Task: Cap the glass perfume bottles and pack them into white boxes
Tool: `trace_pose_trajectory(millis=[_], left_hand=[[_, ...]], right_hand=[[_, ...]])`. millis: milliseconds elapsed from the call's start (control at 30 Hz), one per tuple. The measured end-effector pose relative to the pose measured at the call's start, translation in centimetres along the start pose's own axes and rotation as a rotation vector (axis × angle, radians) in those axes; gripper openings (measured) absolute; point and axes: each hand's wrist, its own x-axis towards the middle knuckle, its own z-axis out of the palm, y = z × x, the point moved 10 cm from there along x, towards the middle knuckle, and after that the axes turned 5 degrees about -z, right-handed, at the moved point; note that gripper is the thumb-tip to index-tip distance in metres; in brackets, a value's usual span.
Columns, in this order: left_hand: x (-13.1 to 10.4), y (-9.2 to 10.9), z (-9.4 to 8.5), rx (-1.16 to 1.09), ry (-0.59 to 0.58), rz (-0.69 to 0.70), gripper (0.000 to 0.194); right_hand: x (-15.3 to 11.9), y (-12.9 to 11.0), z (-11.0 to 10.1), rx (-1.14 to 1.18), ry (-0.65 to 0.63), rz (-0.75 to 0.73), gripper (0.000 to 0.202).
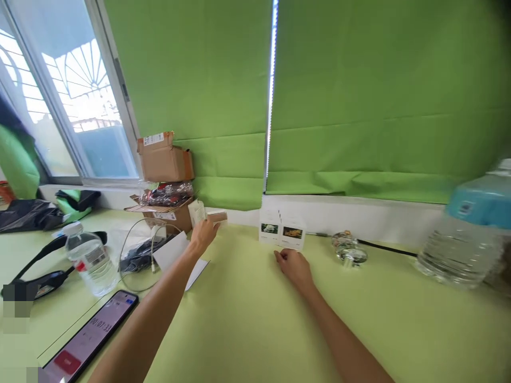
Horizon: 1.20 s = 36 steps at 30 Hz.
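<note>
- A phone [90, 338] is lying on the bench [239, 330], its screen showing a running-time readout.
- A small water bottle [90, 258] is standing beyond it.
- The right hand [295, 267] is resting low, its fingers curling together, just in front of the picture cards [293, 243].
- Those cards are standing side by side near the white wall [359, 218].
- The left hand [203, 235] is reaching to a small brown box [217, 217]; whether its fingers are gripping it, I cannot tell.
- Cardboard boxes [165, 164] are standing stacked beside that hand.
- Green curtains [199, 80] are hanging behind everything.
</note>
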Motion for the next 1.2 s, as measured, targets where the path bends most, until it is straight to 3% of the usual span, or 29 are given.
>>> trace_pose_trajectory(millis=[300, 467, 567, 733, 967, 1200], left_hand=[[-6.7, 6.5, -2.3, -0.191, 0.087, 0.154, 0.038], [-11.2, 9.7, -2.0, -0.471, -0.018, 0.148, 0.031], [-13.3, 10.8, -1.7, -0.461, -0.031, 0.155, 0.031], [-14.9, 11.9, -0.9, -0.425, 0.013, 0.241, 0.034], [-16.0, 12.7, 1.9, -0.532, -0.087, 0.321, 0.055], [-16.9, 13.8, 0.7, -0.557, -0.072, 0.386, 0.04]], right_hand=[[-0.6, 0.1, -0.7, 0.072, 0.026, 0.006, 0.04], [-1.0, 0.4, -1.0, 0.126, 0.046, 0.016, 0.033], [-1.2, 0.6, -1.1, 0.178, 0.057, 0.017, 0.027], [-1.5, 0.9, -1.2, 0.292, 0.086, 0.026, 0.025], [-2.3, 0.3, -1.9, 0.479, 0.12, -0.019, 0.025], [-6.4, 1.1, -3.5, 0.655, 0.081, -0.084, 0.035]])
